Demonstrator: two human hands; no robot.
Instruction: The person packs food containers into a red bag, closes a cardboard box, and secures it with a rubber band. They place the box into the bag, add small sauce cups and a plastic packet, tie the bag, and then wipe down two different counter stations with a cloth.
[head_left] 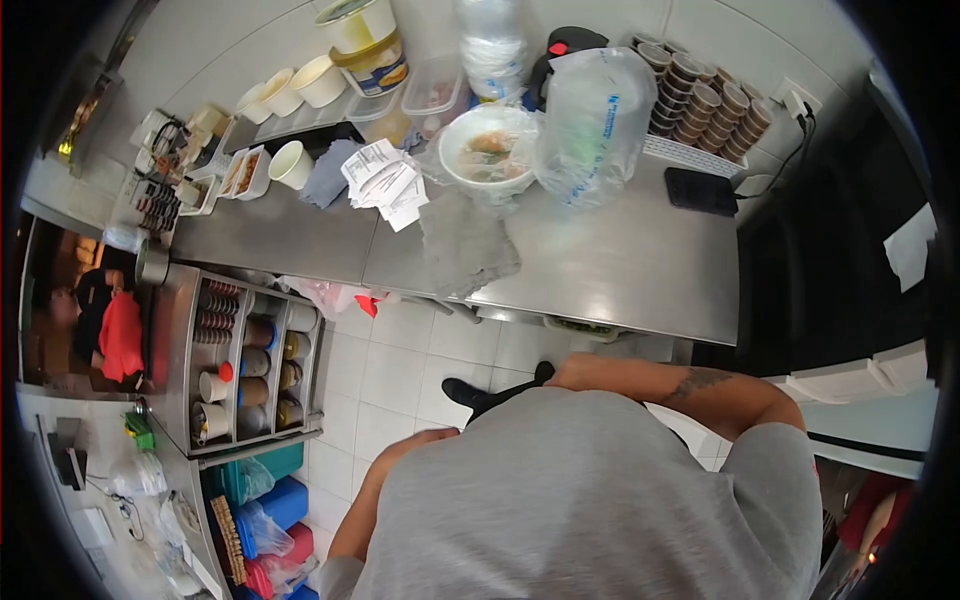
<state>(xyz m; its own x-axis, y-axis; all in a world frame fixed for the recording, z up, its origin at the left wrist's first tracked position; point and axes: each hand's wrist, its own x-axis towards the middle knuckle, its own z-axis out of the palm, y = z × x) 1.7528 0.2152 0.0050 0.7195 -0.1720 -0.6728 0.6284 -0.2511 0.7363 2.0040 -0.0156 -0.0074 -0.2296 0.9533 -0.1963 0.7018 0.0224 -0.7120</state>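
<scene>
My left hand (pixel 425 438) is low beside my waist, its fingers mostly hidden behind my grey shirt. My right hand (pixel 572 372) is in front of my belly, its forearm bent across my body; its fingers are hidden too. Whether either hand holds anything does not show. Both are apart from the steel counter (pixel 640 260) in front of me. On that counter are a grey cloth (pixel 465 245), printed paper slips (pixel 385 185), and a white bowl (pixel 490 145) covered in clear plastic. Beside the bowl stands a filled clear plastic bag (pixel 597 125).
Stacked lidded sauce cups (pixel 700 100) and a dark phone (pixel 700 190) are at the right. Tubs (pixel 370 60) line the back. An open shelf unit (pixel 250 370) with jars is at my left. Another person in red (pixel 122 335) is at far left.
</scene>
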